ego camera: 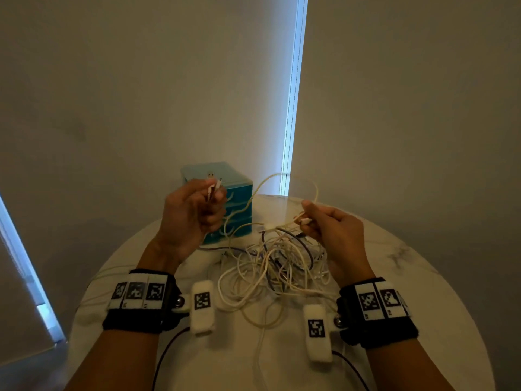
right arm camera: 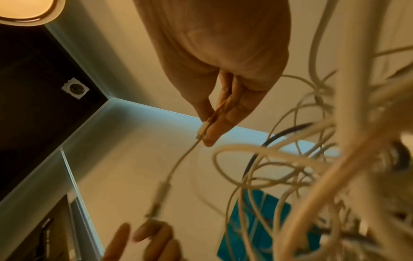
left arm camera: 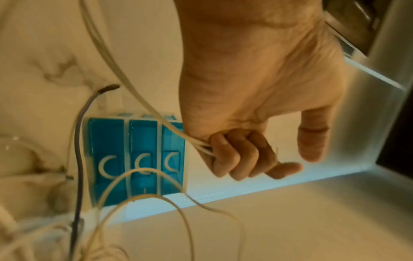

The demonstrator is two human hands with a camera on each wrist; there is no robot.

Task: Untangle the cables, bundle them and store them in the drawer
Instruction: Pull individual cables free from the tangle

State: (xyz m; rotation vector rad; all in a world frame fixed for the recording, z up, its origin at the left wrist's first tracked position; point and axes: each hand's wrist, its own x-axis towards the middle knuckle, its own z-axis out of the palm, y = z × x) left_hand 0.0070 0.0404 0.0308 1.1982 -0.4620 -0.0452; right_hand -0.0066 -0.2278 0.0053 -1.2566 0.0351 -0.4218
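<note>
I see the round marble table (ego camera: 408,266) filling the lower half of the head view, and on it, at about 12 o'clock from my wrists, the heap of tangled cables (ego camera: 279,266), mostly white with a few dark strands running through. Beyond the heap, at roughly 11 o'clock, stands the teal drawer unit (ego camera: 225,193), its three drawers all closed as far as I can judge, each with a pale crescent handle in the left wrist view.

My left hand (ego camera: 194,213) is raised in front of the drawer unit, fingers curled round white cable ends, with a USB plug (ego camera: 210,174) standing upright above the knuckles. My right hand (ego camera: 332,230) is lower and over toward 2 o'clock, thumb and fingers pinching a small white connector (ego camera: 306,220). Between the two hands a pale loop (ego camera: 282,179) arches up and over, so the held cable's long axis runs roughly 9 to 3 o'clock, and its slack drops at 6 o'clock into the heap.

The move I judge to be next, drawing this cable free, turns on that: the right hand is nearer the knot, the left nearer the drawers.

I cannot tell how many strands the left fist holds, nor where the loop crosses under the heap; motion blur smears it.
</note>
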